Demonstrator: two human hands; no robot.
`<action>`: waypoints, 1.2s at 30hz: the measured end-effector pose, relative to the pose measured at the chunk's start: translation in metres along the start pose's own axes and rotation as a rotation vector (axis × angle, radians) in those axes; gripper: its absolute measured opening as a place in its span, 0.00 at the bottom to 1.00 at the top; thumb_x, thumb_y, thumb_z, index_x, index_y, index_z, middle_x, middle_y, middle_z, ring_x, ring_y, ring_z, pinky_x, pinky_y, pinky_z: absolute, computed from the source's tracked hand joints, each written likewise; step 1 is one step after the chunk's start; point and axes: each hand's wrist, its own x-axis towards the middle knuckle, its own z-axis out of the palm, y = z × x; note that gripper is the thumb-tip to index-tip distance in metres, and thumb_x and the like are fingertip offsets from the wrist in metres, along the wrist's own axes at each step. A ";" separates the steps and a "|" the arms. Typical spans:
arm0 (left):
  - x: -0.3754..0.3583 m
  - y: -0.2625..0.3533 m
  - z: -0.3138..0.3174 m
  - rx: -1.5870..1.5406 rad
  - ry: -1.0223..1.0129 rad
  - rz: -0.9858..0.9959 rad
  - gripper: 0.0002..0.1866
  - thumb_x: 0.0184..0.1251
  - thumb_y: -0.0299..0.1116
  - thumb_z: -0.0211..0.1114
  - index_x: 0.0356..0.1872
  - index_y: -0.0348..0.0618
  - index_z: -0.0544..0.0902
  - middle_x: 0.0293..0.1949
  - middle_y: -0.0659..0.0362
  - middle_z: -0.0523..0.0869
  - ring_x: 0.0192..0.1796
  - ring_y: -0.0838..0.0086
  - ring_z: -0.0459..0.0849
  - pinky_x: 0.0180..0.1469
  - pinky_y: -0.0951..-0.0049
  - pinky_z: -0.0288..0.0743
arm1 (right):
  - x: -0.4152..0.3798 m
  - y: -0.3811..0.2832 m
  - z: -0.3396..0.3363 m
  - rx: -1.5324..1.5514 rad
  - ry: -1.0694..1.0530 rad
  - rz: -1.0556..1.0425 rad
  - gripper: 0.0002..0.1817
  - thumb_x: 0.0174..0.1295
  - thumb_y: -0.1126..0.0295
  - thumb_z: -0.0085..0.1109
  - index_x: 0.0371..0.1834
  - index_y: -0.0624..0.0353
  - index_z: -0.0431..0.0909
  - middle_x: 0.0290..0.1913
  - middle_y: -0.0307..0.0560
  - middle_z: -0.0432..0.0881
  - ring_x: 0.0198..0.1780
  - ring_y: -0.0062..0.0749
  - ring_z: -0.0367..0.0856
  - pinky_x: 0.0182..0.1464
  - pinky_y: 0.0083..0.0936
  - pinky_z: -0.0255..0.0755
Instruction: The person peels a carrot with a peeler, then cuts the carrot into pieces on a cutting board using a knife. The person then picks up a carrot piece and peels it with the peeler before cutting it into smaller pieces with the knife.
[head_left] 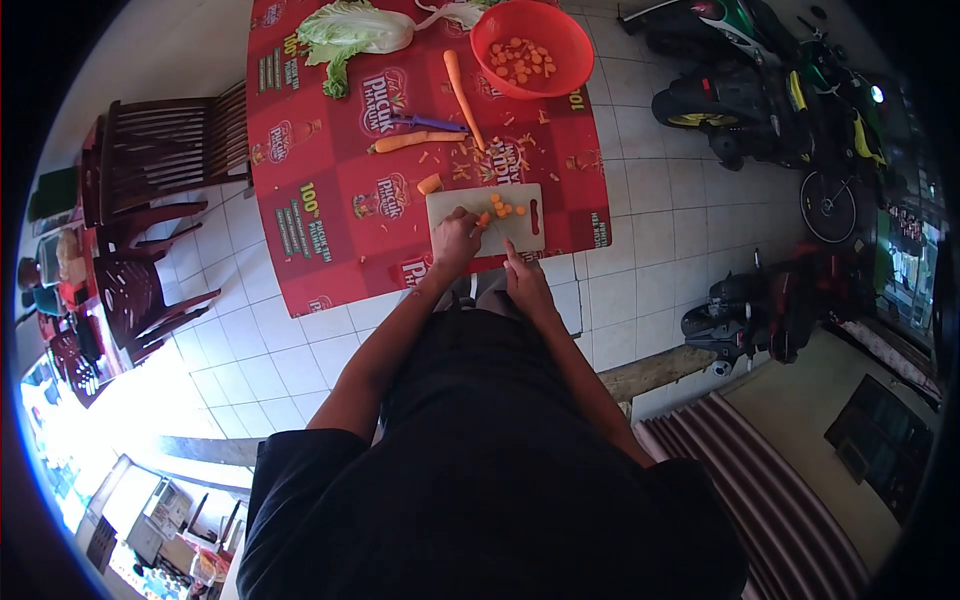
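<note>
On the white cutting board lie several orange carrot slices. My left hand is at the board's left side, its fingers closed on a small piece of carrot. My right hand is at the board's near edge, closed round the handle of a knife, whose thin blade points up over the board and is hard to make out. A carrot chunk rests by the board's upper left corner. Beyond the board are two whole peeled carrots and a purple-handled peeler.
A red bowl with carrot slices stands at the table's far right, beside a napa cabbage. Peel scraps dot the red tablecloth. Wooden chairs stand left; motorcycles are parked right.
</note>
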 end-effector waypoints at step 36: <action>0.001 0.006 -0.004 0.004 -0.033 -0.056 0.10 0.64 0.37 0.73 0.42 0.46 0.91 0.41 0.54 0.88 0.42 0.53 0.89 0.43 0.55 0.83 | 0.000 0.013 0.013 0.002 0.086 -0.105 0.30 0.76 0.67 0.52 0.81 0.46 0.63 0.37 0.69 0.85 0.40 0.68 0.85 0.41 0.59 0.76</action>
